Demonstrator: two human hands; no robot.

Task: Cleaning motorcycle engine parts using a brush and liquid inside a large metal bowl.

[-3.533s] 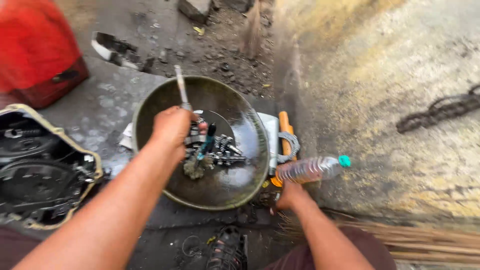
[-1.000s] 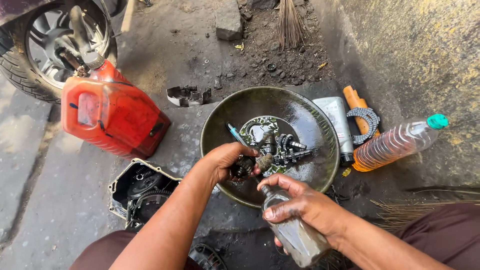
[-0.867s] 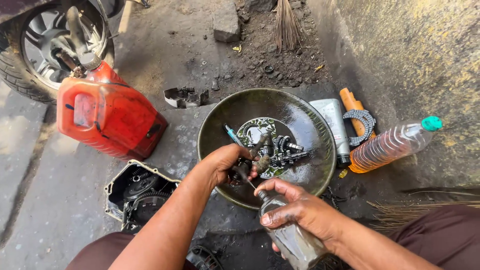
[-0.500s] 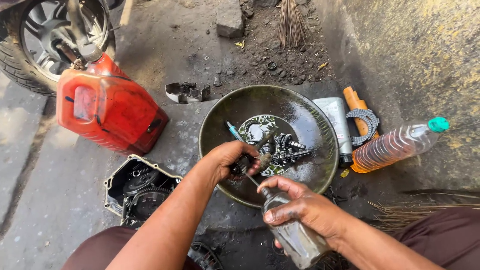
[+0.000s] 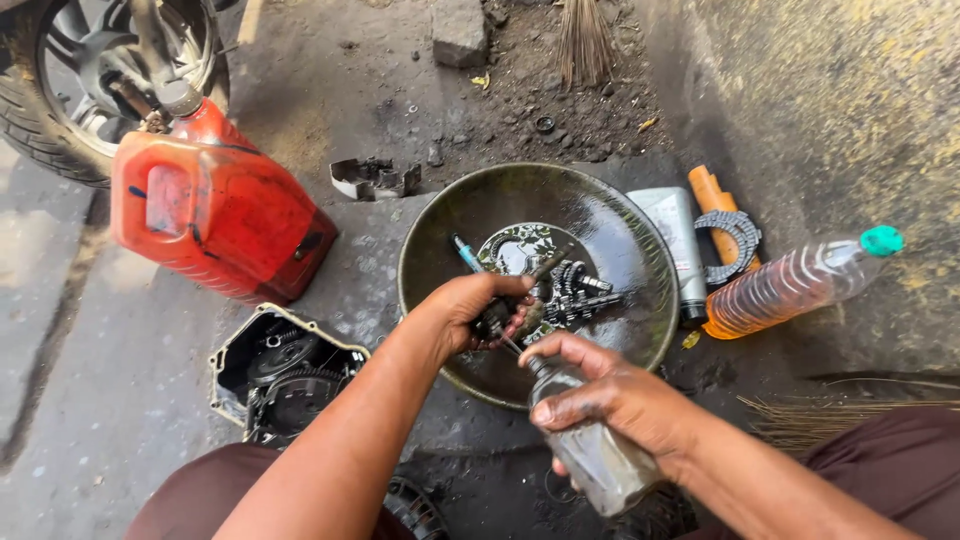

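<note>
My left hand [image 5: 463, 312] grips a small oily metal part [image 5: 503, 319] together with a dirty brush, held over the near rim of a dark round metal pan [image 5: 620, 240]. My right hand [image 5: 610, 395] holds a clear plastic bottle [image 5: 590, 455] of murky liquid, its neck tilted toward the part. Inside the pan lie a gear shaft [image 5: 582, 290] and a blue-handled tool [image 5: 466, 253] in a shallow film of liquid.
A red jerry can [image 5: 215, 210] stands at the left before a motorcycle wheel [image 5: 85, 75]. An open engine cover [image 5: 280, 375] lies on the ground. Right of the pan are a grey tube [image 5: 675, 235], an orange handle with a chain ring [image 5: 728, 232] and a bottle of amber liquid [image 5: 795, 285].
Between 3.5 s ago and now my right hand took up the murky bottle. In the last second both hands stay over the pan's near rim, the bottle neck closer to the part.
</note>
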